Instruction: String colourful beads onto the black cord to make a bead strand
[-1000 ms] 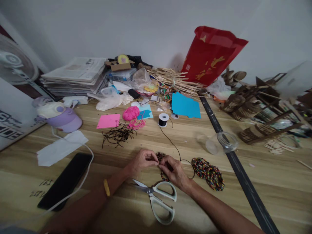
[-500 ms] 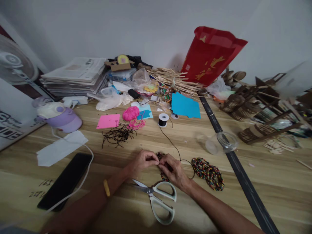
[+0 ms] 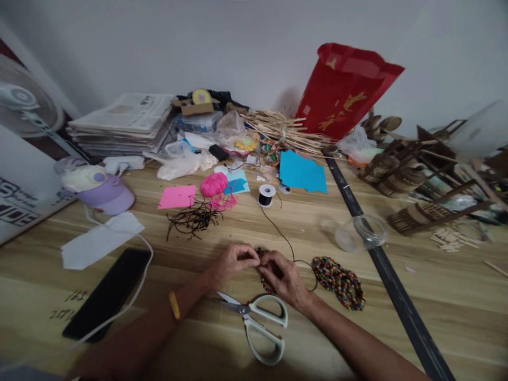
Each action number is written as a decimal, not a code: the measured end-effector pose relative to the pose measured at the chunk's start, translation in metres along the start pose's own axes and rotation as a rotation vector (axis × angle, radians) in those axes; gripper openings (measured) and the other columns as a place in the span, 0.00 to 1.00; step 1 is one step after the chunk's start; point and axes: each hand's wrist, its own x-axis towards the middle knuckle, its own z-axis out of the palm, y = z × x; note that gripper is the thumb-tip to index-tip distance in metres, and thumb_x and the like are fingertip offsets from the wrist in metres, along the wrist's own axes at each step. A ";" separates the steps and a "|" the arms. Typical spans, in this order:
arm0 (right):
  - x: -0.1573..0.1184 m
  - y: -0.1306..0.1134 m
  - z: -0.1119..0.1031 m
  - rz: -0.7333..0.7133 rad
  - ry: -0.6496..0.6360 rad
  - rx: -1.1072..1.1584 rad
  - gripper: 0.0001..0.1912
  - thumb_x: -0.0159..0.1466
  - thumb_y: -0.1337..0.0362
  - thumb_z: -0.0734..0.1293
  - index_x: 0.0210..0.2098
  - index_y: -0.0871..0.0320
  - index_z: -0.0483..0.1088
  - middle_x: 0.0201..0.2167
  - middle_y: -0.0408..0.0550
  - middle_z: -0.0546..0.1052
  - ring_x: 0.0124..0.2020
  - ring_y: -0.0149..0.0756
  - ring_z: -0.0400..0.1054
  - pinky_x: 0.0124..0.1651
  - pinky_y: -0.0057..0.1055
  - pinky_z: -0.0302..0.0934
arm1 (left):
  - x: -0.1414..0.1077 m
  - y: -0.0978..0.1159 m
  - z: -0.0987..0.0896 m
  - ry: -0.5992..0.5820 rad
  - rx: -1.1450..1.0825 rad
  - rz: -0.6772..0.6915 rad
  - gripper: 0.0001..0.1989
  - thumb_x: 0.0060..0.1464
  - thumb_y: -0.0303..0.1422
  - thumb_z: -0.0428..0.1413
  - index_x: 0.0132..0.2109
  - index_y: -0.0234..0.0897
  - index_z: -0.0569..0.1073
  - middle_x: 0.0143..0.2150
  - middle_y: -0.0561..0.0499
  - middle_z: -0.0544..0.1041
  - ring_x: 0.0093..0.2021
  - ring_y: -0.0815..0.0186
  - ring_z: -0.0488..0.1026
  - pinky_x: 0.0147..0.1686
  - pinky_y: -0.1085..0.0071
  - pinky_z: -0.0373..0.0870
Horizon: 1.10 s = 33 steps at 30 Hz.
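My left hand (image 3: pixel 235 263) and my right hand (image 3: pixel 286 279) meet at the middle of the table, each with thumb and forefinger pinched. Their fingertips come together at a thin black cord (image 3: pixel 292 248), though the exact grip is too small to make out. Partly hidden behind my right hand is a strand of small multicoloured beads (image 3: pixel 266 286). From a white spool (image 3: pixel 266 194), the cord runs down and curls past my right wrist. Scissors (image 3: pixel 243 310) with pale handles lie just below my hands, blades parted slightly. A coiled bead strand (image 3: pixel 339 283) rests to the right.
Cut black cord pieces (image 3: pixel 192 219), pink yarn (image 3: pixel 214 184) and blue paper (image 3: pixel 304 172) lie farther back. A phone (image 3: pixel 107 293) and white cable (image 3: pixel 137 288) are at left. Right of me are a clear container (image 3: pixel 363 234) and woven baskets (image 3: pixel 416 214). A red bag (image 3: pixel 349 90) stands behind.
Almost nothing differs. Both hands stay pinched together in the same spot, with only a very slight shift of the fingers and the whole view.
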 end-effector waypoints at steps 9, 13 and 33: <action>0.004 -0.003 -0.003 -0.011 0.015 0.012 0.07 0.66 0.65 0.61 0.33 0.57 0.69 0.30 0.48 0.72 0.32 0.34 0.68 0.36 0.28 0.63 | 0.001 0.001 0.002 0.041 0.117 0.011 0.04 0.48 0.28 0.57 0.30 0.31 0.76 0.29 0.49 0.77 0.32 0.67 0.72 0.35 0.74 0.66; 0.005 -0.002 -0.004 -0.014 0.028 -0.029 0.08 0.66 0.65 0.60 0.34 0.57 0.69 0.32 0.49 0.71 0.35 0.36 0.67 0.38 0.31 0.63 | 0.001 -0.004 0.003 0.090 0.177 0.051 0.04 0.49 0.27 0.57 0.31 0.31 0.76 0.30 0.49 0.77 0.33 0.66 0.72 0.35 0.73 0.66; 0.004 0.003 -0.003 0.088 0.122 -0.011 0.07 0.65 0.64 0.62 0.34 0.57 0.70 0.30 0.47 0.72 0.32 0.34 0.67 0.35 0.28 0.63 | -0.001 -0.007 0.012 -0.010 0.837 0.325 0.05 0.55 0.28 0.55 0.35 0.35 0.76 0.33 0.49 0.74 0.37 0.66 0.70 0.39 0.72 0.65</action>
